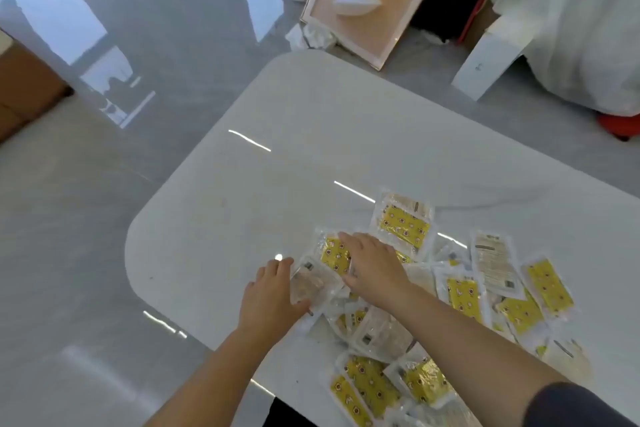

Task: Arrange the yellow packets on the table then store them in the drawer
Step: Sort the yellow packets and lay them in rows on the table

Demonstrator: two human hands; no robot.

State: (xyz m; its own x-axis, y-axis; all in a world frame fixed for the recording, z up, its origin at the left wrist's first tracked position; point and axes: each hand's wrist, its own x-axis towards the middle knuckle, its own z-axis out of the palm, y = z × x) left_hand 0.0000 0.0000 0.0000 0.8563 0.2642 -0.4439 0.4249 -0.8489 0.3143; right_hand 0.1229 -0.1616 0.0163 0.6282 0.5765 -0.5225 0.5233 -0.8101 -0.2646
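Head view: L hand (273, 291) fingers flat vs face-down packet (313, 282), R hand (372, 267) fingers straight, pressing yellow packet (333, 255) on white surface (277, 184), w/ loose pile (464, 298) beside.

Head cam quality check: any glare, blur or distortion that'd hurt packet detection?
Head view: light streaks glare on the glossy white table, one running up to the farthest yellow packet. Head view: bright window reflections wash out the floor. Head view: wide-angle bend curves the table edges. Head view: soft overall, packet print unreadable, clear wrappers shine. Left hand and right hand are evenly lit, with faint shadows.
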